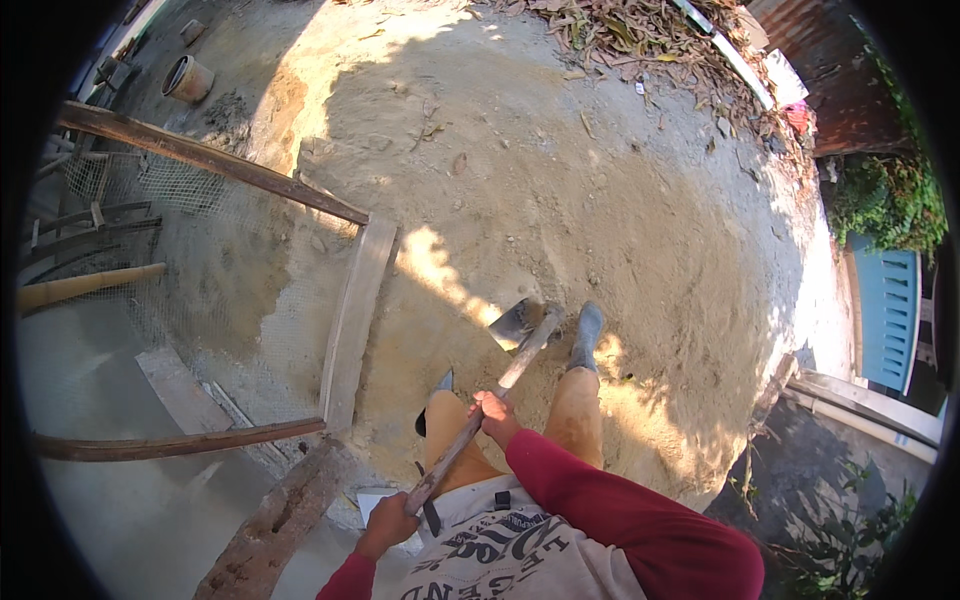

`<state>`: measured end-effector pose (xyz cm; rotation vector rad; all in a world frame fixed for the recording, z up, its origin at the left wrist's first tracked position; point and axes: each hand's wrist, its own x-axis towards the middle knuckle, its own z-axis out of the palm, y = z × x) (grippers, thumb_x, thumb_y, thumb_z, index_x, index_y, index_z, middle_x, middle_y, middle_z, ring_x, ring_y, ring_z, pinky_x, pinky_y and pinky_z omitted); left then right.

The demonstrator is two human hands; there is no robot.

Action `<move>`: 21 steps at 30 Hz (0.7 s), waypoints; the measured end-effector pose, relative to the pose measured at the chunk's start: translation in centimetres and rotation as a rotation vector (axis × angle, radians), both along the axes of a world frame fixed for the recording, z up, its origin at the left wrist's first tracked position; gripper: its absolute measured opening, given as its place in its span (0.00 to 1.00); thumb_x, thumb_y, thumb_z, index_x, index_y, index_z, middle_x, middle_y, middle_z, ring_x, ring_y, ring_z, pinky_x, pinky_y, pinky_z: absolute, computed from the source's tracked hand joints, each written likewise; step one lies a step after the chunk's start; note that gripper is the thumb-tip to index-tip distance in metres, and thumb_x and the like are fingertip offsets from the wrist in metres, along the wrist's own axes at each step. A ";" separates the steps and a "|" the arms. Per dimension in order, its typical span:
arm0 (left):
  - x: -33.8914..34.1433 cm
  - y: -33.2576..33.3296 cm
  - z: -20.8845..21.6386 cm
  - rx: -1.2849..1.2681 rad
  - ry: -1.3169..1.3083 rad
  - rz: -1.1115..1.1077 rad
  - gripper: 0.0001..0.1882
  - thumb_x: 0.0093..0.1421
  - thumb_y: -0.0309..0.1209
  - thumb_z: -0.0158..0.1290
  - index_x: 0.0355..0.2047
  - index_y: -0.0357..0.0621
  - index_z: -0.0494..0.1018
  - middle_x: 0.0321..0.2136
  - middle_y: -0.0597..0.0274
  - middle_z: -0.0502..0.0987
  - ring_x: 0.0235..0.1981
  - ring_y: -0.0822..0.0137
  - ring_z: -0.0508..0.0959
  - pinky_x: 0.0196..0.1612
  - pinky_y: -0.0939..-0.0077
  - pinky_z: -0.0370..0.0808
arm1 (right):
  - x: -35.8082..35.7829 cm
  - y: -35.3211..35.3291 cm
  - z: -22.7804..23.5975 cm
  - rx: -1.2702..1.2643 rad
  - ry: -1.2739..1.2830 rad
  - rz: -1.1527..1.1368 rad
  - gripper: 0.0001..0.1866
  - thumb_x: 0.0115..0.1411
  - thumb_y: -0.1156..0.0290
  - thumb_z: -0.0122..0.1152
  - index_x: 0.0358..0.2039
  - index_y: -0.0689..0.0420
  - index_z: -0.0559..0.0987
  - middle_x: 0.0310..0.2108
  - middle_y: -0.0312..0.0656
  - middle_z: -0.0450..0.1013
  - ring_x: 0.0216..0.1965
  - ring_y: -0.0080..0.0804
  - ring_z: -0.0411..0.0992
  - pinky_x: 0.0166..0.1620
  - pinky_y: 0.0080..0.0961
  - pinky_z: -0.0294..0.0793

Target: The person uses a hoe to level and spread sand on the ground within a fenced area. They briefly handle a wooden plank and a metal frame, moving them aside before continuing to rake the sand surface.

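Here, in the head view, the person is digging: the right hand (496, 415) is clamping its fingers around the middle of the shovel (500, 385) handle, and the left hand (388, 522) is gripping its end. The blade is sitting in the sand (620, 230) beside the boot (587, 335). Next, I judge, the blade needs pushing deeper, then lifting.
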<state>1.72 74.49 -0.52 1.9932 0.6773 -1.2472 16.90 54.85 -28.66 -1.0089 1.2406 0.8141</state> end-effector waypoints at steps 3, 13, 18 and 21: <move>4.2 -5.2 -1.3 -0.034 0.067 0.098 0.19 0.49 0.39 0.63 0.36 0.37 0.77 0.33 0.41 0.81 0.39 0.41 0.81 0.44 0.51 0.76 | 2.8 -4.2 -2.6 -0.084 -0.035 0.170 0.05 0.56 0.73 0.62 0.30 0.57 0.74 0.20 0.41 0.68 0.18 0.37 0.70 0.23 0.38 0.73; 29.4 -28.0 -27.9 -0.014 -0.095 0.369 0.17 0.49 0.28 0.58 0.38 0.32 0.70 0.30 0.34 0.78 0.35 0.36 0.80 0.39 0.46 0.75 | 39.2 -13.2 -19.4 0.151 -0.189 0.221 0.06 0.54 0.79 0.57 0.31 0.60 0.70 0.22 0.40 0.67 0.17 0.29 0.67 0.18 0.29 0.69; 53.9 -31.3 -42.0 0.236 -0.222 0.290 0.15 0.54 0.26 0.57 0.40 0.34 0.68 0.34 0.39 0.80 0.39 0.40 0.82 0.43 0.49 0.78 | 57.8 -12.8 -28.5 0.017 -0.472 0.417 0.06 0.59 0.78 0.60 0.35 0.63 0.72 0.23 0.40 0.69 0.18 0.29 0.70 0.20 0.29 0.75; 60.9 -32.1 -45.5 0.165 -0.303 0.380 0.15 0.53 0.23 0.56 0.40 0.32 0.70 0.35 0.38 0.80 0.40 0.38 0.81 0.46 0.49 0.77 | 61.0 -13.2 -31.5 -0.085 -0.424 0.686 0.07 0.60 0.77 0.60 0.34 0.65 0.72 0.21 0.43 0.70 0.17 0.31 0.71 0.19 0.31 0.75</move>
